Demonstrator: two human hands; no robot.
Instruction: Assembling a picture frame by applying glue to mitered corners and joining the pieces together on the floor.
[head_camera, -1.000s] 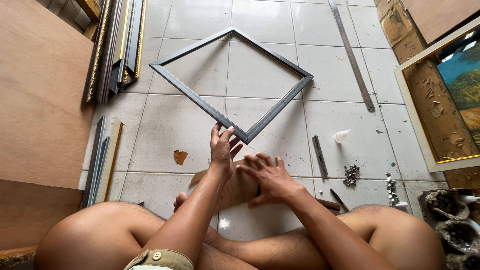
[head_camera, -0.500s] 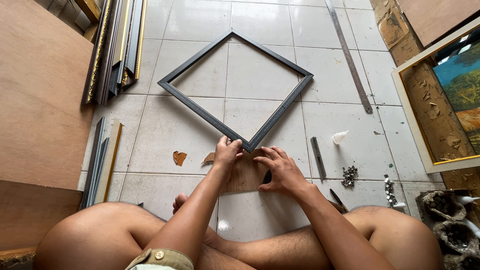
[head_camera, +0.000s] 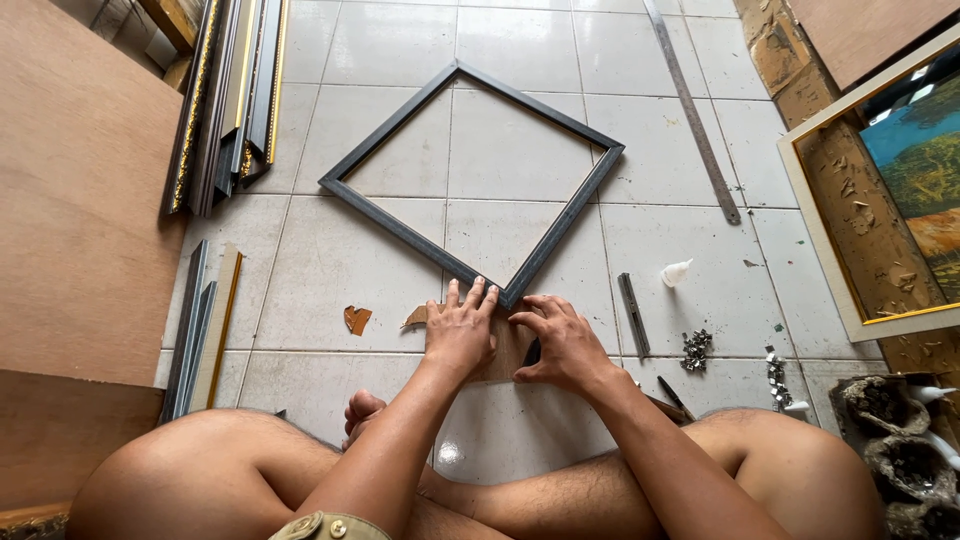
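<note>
Both hands have settled: left hand (head_camera: 461, 325) flat and right hand (head_camera: 562, 340) open, pressing the dark frame's (head_camera: 400, 228) near corner onto the brown board (head_camera: 505, 350).

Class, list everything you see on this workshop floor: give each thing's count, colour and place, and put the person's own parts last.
Frame: one, dark grey, on the tiles, near corner by the hands.
Brown board piece: one, under the hands.
Brown scrap: one, left of the hands.
Metal ruler: one, grey, upper right.
Frame mouldings: a bundle, dark and gold, upper left.
Moulding strips: several, grey and gold, left.
Metal bar: one, grey, right of the hands.
Metal fasteners: small pile, silver, right.
Framed painting: one, blue-green, right edge.
Left hand: flat on the board.
Right hand: on the board.
</note>
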